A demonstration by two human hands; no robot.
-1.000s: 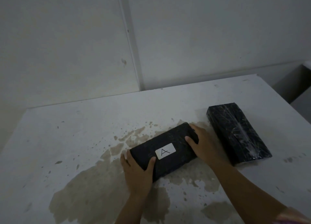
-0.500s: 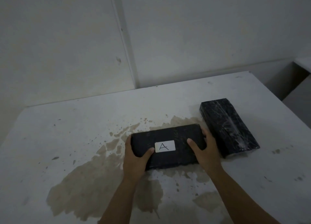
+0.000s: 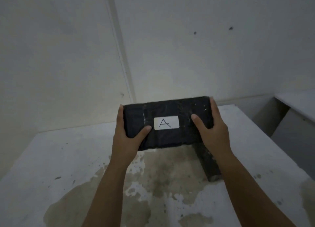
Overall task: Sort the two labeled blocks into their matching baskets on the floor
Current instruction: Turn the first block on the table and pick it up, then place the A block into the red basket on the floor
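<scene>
Left hand: we are gripping the left end of the block A.
Right hand: we are gripping its right end, above the bench.
Second block: it is lying below our right hand.

Two black blocks: block A, second block. Two hands: left hand, right hand. One table.

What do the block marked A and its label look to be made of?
Block marked A: black, apparently wrapped in glossy plastic film, going by wrinkles and glints; the core is hidden. Label: matte white paper or sticker, handwritten.
</scene>
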